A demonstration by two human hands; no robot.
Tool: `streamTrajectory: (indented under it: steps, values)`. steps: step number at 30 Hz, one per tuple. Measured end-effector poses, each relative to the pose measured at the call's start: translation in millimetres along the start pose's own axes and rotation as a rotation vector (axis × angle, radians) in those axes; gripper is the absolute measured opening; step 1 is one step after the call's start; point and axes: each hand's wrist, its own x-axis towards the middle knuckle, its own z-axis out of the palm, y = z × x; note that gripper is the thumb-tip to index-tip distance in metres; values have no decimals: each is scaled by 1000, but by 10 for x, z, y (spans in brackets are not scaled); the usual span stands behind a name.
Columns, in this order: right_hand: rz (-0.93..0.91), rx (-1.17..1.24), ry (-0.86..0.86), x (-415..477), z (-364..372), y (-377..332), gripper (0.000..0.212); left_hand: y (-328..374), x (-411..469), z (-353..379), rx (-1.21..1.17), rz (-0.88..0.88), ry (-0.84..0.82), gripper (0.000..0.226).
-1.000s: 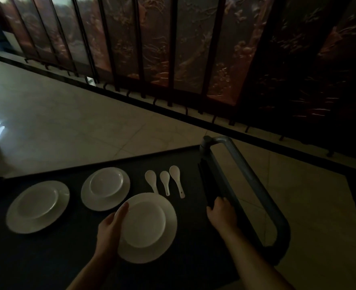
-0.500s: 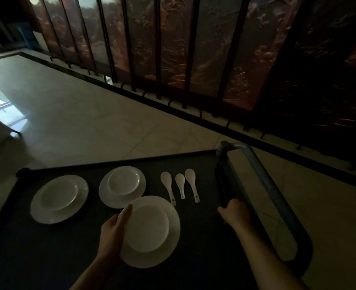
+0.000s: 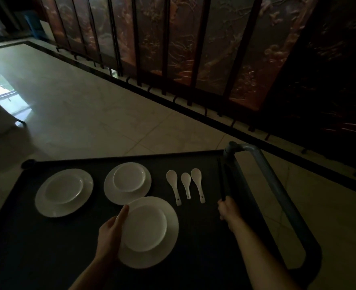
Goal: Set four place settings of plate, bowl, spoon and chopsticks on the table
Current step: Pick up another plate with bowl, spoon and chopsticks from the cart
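On a dark cart top (image 3: 47, 237) lie white dishes. My left hand (image 3: 110, 233) grips the left rim of the nearest plate (image 3: 152, 256), which carries a smaller dish in its middle. Farther back sit a second plate with a small dish on it (image 3: 128, 183) and a third plate (image 3: 64, 192) to the left. Three white spoons (image 3: 186, 184) lie side by side, handles toward me. My right hand (image 3: 228, 210) is closed on the near end of dark chopsticks (image 3: 221, 178) by the cart's right edge.
A grey tubular cart handle (image 3: 277, 185) curves along the right side. Pale tiled floor (image 3: 89, 105) spreads beyond the cart. A dark carved folding screen (image 3: 214, 49) stands across the back. Light is dim.
The view has shifted slightly, so the cart appears a little to the right. Both hands keep the same hold, left on the plate, right at the chopsticks.
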Motion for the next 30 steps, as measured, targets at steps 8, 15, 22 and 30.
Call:
streamTrajectory:
  steps: [8, 15, 22, 30]
  values:
    - [-180, -126, 62, 28, 264, -427, 40, -2, 11, -189, -15, -17, 97, 72]
    - [-169, -173, 59, 168, 428, -539, 32, 74, 1, -356, -57, 21, 113, 70]
    - [-217, -97, 139, 207, 447, -346, 28, 131, -9, -466, -110, 30, 100, 68]
    - [-452, 381, -48, -753, 491, -606, 8, 338, -29, -649, -167, 116, 142, 56]
